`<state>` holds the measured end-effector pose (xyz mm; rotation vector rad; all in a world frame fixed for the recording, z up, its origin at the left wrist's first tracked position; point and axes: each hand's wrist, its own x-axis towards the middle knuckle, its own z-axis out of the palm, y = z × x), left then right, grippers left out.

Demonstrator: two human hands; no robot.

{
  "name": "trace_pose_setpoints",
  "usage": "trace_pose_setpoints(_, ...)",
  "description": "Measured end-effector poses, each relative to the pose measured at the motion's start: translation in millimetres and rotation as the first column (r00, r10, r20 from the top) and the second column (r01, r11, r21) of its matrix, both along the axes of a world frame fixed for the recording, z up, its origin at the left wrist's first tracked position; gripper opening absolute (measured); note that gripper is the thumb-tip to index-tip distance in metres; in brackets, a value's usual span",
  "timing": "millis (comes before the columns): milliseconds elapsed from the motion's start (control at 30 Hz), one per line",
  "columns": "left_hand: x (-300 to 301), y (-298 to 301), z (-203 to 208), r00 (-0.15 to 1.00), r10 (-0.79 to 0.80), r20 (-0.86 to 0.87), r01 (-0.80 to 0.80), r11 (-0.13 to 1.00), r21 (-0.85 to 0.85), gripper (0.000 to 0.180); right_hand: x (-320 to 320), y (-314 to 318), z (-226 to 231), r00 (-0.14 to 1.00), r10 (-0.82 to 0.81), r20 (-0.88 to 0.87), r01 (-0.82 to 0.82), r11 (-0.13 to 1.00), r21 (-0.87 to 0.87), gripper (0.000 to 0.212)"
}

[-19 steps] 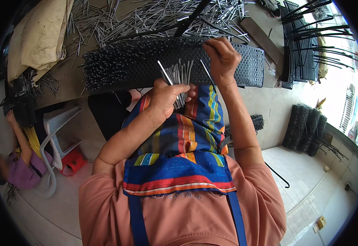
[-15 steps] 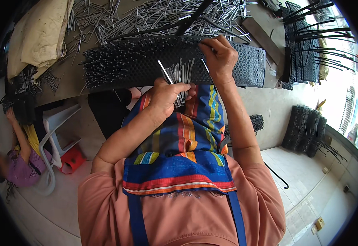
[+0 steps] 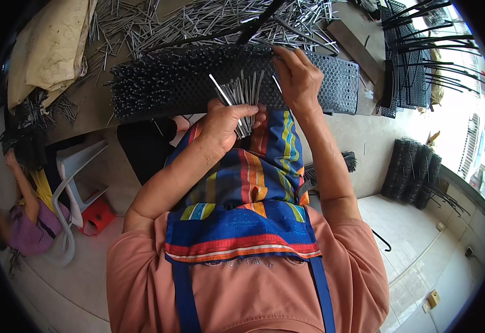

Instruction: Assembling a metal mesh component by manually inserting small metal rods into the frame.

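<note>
Still gripping a fanned bundle of thin silver-grey metal rods (image 3: 246, 91) in the left hand (image 3: 223, 122), apart from the right hand (image 3: 301, 81), bunched at the fingertips over a long black perforated panel (image 3: 337, 86); cannot tell whether pinching anything. Barely shifted since a moment ago, though showing less of the slender pale-tipped rod (image 3: 276, 83) beside the latter: probably a small adjustment over the same holes. Crowded leftward by dense dark bristles (image 3: 142, 89), bounded behind by heaped loose grey rods (image 3: 198, 25); roomier rightward, over exposed holes.
</note>
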<state>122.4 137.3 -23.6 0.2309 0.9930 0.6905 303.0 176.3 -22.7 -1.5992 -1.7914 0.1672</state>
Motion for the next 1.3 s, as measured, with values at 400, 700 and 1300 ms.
trace_pose_setpoints(400, 2, -5, 7, 0.995, -0.026, -0.095, 0.028, 0.999, 0.023, 0.019, 14, -10, 4, 0.420, -0.250, -0.872, 0.146, 0.967, -0.207, 0.001)
trace_pose_setpoints(700, 2, -3, 2, 0.993, -0.075, -0.090, 0.082, 0.994, 0.069, 0.022, 22, 5, -17, 0.745, -0.088, -0.661, 0.204, 0.974, 0.099, 0.010)
trace_pose_setpoints(1300, 6, -6, -2, 0.999, -0.024, -0.038, 0.025, 1.000, 0.016, 0.016, 16, 3, -23, 0.693, -0.104, -0.713, 0.243, 0.965, 0.095, 0.010)
